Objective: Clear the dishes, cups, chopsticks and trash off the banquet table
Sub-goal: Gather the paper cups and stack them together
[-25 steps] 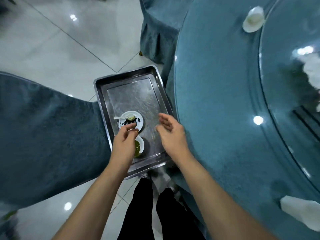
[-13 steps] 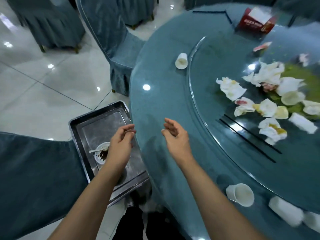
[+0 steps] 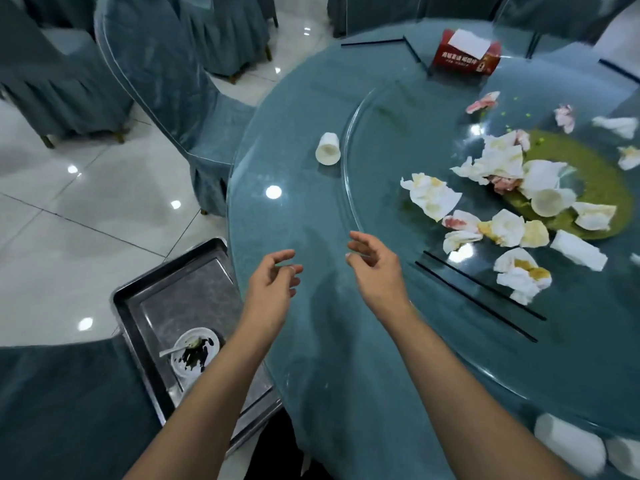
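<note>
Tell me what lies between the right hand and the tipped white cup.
Head view: only bare blue tablecloth separates the right hand from the tipped white cup.

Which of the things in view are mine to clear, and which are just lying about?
To clear:
tipped white cup
black chopsticks
soiled napkins
cups at the near edge
Load onto the metal tray, beside the dirty bowl.

Lying about:
red tissue box
covered chairs

Both hands, left and right, are empty.
</note>
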Tool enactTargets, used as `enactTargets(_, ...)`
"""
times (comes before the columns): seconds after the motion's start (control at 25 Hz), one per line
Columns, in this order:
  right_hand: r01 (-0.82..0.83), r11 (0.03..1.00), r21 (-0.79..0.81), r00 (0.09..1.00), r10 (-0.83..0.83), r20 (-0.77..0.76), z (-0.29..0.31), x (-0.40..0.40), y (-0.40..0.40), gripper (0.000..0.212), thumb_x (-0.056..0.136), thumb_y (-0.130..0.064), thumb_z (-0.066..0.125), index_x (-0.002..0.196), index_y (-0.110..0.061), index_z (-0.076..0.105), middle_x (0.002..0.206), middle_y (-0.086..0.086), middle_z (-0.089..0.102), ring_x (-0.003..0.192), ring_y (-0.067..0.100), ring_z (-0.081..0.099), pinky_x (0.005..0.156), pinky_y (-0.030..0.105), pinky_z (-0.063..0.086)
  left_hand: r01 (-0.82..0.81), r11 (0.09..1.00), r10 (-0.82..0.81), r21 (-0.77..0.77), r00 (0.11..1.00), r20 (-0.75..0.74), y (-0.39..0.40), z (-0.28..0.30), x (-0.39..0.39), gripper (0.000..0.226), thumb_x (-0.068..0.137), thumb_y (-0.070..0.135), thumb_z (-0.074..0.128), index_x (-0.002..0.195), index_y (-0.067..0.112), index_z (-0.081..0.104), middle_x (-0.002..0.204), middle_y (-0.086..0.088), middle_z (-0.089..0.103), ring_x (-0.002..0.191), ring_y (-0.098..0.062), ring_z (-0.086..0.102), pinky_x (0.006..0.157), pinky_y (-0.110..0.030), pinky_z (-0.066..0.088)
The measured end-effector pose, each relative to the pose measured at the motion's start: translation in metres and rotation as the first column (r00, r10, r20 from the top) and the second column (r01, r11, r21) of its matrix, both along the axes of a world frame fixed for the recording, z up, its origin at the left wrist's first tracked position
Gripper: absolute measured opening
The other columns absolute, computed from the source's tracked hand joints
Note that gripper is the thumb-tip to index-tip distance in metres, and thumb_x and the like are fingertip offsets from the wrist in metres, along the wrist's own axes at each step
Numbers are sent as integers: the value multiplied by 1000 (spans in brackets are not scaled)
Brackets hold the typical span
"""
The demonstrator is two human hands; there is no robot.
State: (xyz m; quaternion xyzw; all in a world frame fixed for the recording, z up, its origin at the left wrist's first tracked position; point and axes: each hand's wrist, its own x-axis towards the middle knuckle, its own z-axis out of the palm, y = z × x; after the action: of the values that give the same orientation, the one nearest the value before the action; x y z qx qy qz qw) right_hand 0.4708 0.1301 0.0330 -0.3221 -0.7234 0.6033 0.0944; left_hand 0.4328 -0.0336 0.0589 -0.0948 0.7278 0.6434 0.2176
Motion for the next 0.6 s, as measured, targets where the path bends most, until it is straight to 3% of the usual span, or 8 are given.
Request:
enactTargets(0.4,-34,995,89,998,30,51,-13,-117,49,23,94,-12,61,102,-31,73,99,-18,74,90,-4,68,73,13,51,47,999,-48,-11,997,-60,57,-30,-130,25,101,9,47,110,25,64,103,-4,72,87,-14,61,84,-40,55)
enactTargets(0.6,-47,993,112,998,41,52,-26,-176,75,25,93,-10,60,110,-22,74,104,-10,75,96,8,71,93,35,58,61,998,-62,-18,995,-74,88,-58,-188,24,100,12,50,108,30,64,101,3,71,68,8,60,72,-25,52)
